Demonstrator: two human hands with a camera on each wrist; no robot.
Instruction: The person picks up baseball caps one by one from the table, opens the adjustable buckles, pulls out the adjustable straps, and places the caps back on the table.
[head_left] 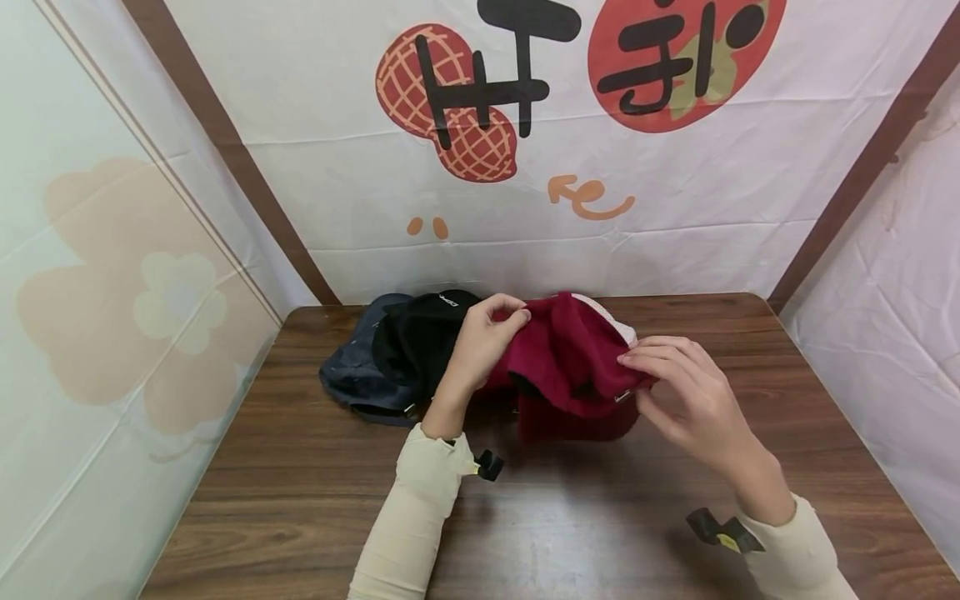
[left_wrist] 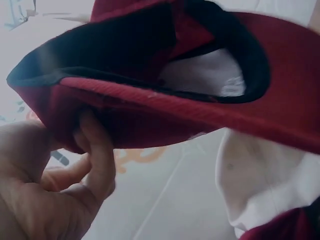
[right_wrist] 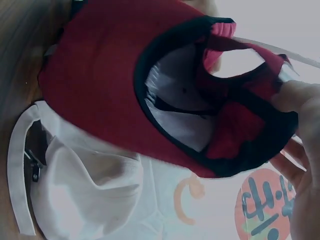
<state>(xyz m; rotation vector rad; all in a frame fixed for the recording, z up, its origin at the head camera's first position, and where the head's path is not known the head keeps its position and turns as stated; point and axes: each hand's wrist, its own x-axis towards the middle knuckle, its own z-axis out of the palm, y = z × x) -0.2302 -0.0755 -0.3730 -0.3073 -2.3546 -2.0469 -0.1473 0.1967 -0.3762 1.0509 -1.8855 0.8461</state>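
Observation:
Both hands hold a dark red baseball cap [head_left: 562, 358] above the back of the table, its brim pointing toward me. My left hand [head_left: 483, 342] pinches its left side between thumb and fingers; in the left wrist view those fingers [left_wrist: 97, 150] bend against the crown fabric. At the cap's opposite edge, near the back strap, my right hand [head_left: 690, 400] grips it. Seen from the right wrist, the cap's opening shows a black sweatband [right_wrist: 145, 75] and a pale lining. Behind the red cap lies a white cap [right_wrist: 90, 190], partly hidden.
To the left along the table's back edge lie a black cap [head_left: 416, 342] and a dark blue cap [head_left: 367, 367], overlapping. Beside the white cap, more dark red fabric [left_wrist: 282, 225] shows. A printed white cloth wall [head_left: 675, 233] rises behind the wooden table [head_left: 300, 517].

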